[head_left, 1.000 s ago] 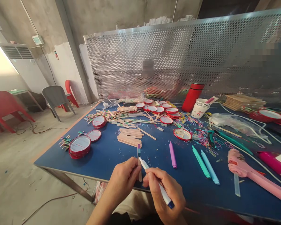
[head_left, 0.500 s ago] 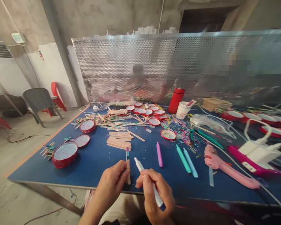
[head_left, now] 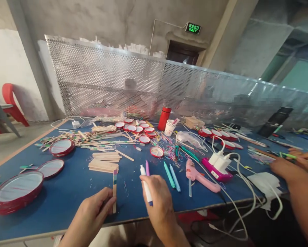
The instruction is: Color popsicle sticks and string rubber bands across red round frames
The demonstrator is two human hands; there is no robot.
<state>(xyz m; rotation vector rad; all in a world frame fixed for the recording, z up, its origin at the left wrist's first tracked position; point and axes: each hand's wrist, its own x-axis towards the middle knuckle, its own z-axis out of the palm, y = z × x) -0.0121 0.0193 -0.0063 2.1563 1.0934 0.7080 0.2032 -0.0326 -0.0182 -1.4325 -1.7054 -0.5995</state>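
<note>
My left hand (head_left: 90, 211) is shut on a flat wooden craft stick (head_left: 114, 192), which stands upright with a striped coloured band at its top end. My right hand (head_left: 156, 200) grips a white marker (head_left: 145, 187) with a dark blue end, its white tip pointing up and away from me. The marker's tip is a hand's width to the right of the stick and does not touch it. Just beyond the marker lie a purple marker (head_left: 147, 168) and two teal-blue markers (head_left: 172, 176). A stack of craft sticks (head_left: 103, 162) lies left of them.
The blue table (head_left: 74, 202) holds red-rimmed round discs, scattered sticks, rubber bands, a pink glue gun (head_left: 197, 178), and a charger with white cables (head_left: 218, 163). A perforated metal screen (head_left: 118, 75) stands beyond it. At right, a co-worker's hands (head_left: 295, 166) hold a thin green stick.
The view has swung right, so the table shifts left and a co-worker's hands appear. My right hand has moved away from the stick, and the marker stands more upright.
</note>
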